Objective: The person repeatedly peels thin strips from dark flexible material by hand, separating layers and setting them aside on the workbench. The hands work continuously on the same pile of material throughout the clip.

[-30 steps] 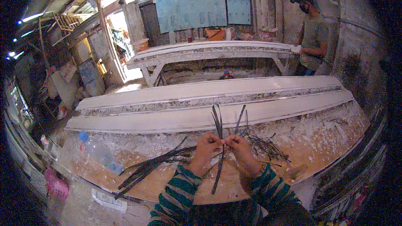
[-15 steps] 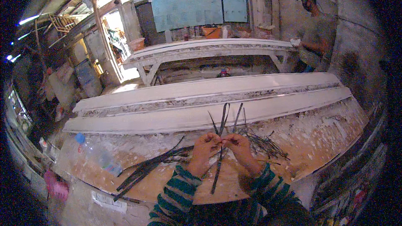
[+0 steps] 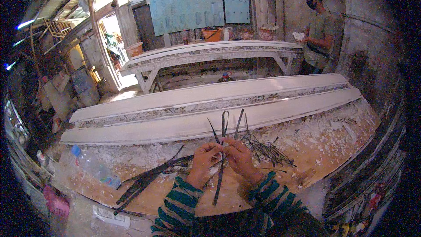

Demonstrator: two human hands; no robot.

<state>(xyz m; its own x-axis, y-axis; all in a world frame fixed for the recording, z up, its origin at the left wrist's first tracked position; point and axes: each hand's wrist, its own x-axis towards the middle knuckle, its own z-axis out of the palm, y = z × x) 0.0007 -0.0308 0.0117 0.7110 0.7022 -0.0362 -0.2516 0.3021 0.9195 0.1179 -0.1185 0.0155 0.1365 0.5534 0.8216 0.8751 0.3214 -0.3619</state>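
My left hand (image 3: 203, 160) and my right hand (image 3: 239, 159) meet over the near side of the table, thumbs and fingertips pinched together. Between them are thin flat black strips (image 3: 219, 184); one end hangs down toward me, while a loop and loose ends stick up past my fingers. The exact crossing or knot is hidden by the fingertips. Left of my left hand lies a bundle of longer dark strips (image 3: 151, 177). Beyond my right hand sits a tangle of thin black strands (image 3: 268, 150).
Two long white moulded lengths (image 3: 193, 127) span the far side of the flake-strewn table (image 3: 302, 171). A clear plastic bottle with a blue cap (image 3: 94, 164) lies at the left. Behind, another white-topped bench (image 3: 210, 53) stands, with a masked person (image 3: 320, 35) at its right end.
The whole view has shifted a little, so the scene sits further left. My hands keep their pinch on the strips, the right fingers slightly turned. The person behind now holds something white higher up.
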